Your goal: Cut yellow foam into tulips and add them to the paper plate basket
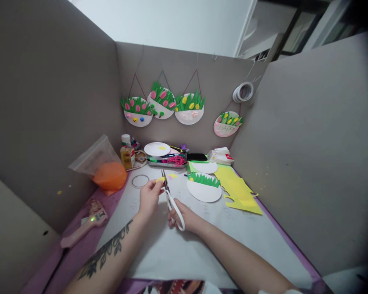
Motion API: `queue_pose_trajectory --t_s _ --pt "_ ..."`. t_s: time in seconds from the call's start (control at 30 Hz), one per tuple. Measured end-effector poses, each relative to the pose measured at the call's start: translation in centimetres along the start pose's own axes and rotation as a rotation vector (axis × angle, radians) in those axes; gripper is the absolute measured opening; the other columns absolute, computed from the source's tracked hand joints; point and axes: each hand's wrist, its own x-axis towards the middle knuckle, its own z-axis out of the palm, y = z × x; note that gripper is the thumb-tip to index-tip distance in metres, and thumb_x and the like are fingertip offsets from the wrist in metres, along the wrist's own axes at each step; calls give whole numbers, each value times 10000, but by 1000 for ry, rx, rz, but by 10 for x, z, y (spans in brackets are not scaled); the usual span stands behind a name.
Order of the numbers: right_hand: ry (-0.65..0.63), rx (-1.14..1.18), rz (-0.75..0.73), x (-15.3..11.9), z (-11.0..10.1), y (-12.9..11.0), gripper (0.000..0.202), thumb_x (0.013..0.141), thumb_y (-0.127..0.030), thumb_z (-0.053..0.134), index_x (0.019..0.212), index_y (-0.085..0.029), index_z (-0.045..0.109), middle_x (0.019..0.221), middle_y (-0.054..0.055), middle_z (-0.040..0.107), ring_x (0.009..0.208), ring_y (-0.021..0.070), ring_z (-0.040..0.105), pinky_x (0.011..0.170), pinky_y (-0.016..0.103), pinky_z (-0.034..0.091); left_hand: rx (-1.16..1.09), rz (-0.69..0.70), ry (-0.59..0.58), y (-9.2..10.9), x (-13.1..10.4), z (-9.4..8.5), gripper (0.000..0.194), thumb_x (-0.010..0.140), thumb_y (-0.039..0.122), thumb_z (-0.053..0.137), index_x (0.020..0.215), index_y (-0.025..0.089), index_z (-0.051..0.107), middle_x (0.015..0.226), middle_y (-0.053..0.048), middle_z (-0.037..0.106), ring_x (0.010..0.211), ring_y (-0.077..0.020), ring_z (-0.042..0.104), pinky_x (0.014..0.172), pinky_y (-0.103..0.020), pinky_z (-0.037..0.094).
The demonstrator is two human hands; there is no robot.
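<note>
My left hand (pixel 150 195) pinches a small yellow paper piece (pixel 160 179) over the middle of the table. White-handled scissors (pixel 174 206) are in my right hand (pixel 184 216), with their blades pointing away from me beside the yellow piece. Whether the blades touch the paper I cannot tell. Just beyond the blades lie small yellow and pink paper scraps (pixel 172 177). To the right, a white paper plate (pixel 204 192) carries a strip of green paper grass (pixel 204 179) and a small yellow shape at its left end.
Yellow cut paper (pixel 239 192) lies at right, a metal ring (pixel 140 181) at left. A supply tray (pixel 167 164), glue bottle (pixel 127 153) and phone (pixel 197 157) stand behind. A pink glue gun (pixel 86 228) and orange-filled bag (pixel 108 175) are left. Decorated plates (pixel 188 116) hang on the back panel.
</note>
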Motion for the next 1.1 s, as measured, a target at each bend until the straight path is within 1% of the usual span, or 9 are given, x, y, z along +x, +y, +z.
queue_pose_trajectory --t_s 0.17,0.43,0.6,0.87,1.1 --pt "16 -39 -15 0 0 -1 335 792 -484 510 890 -189 385 725 -11 536 525 88 548 453 203 416 -18 1 8 -1 1 0 254 627 363 653 737 135 641 752 -38 657 718 -144 595 660 -250 459" --pt "28 -82 13 -1 -3 -6 334 778 -484 518 842 -185 384 693 -18 523 506 86 532 458 213 433 10 3 4 -1 4 -2 260 627 371 642 742 138 639 763 -47 666 740 -155 607 656 -251 460" --pt "19 -76 28 -3 -7 -9 329 760 -471 545 802 -192 376 685 -27 515 506 83 526 473 219 441 20 -2 -29 2 3 -3 264 636 366 641 754 130 632 774 -59 665 772 -168 615 652 -244 459" --pt "-36 -73 22 -6 -22 -6 289 769 -413 559 858 -189 399 694 -30 514 516 82 529 470 209 429 36 -9 -76 6 6 -5 290 601 392 664 729 134 633 745 -56 673 781 -189 630 649 -260 454" --pt "-95 -73 61 -13 -36 -15 295 769 -418 567 876 -187 418 700 -24 523 534 85 533 488 210 426 74 -9 -141 7 11 -8 305 600 405 680 721 127 643 752 -70 678 792 -204 635 633 -262 452"
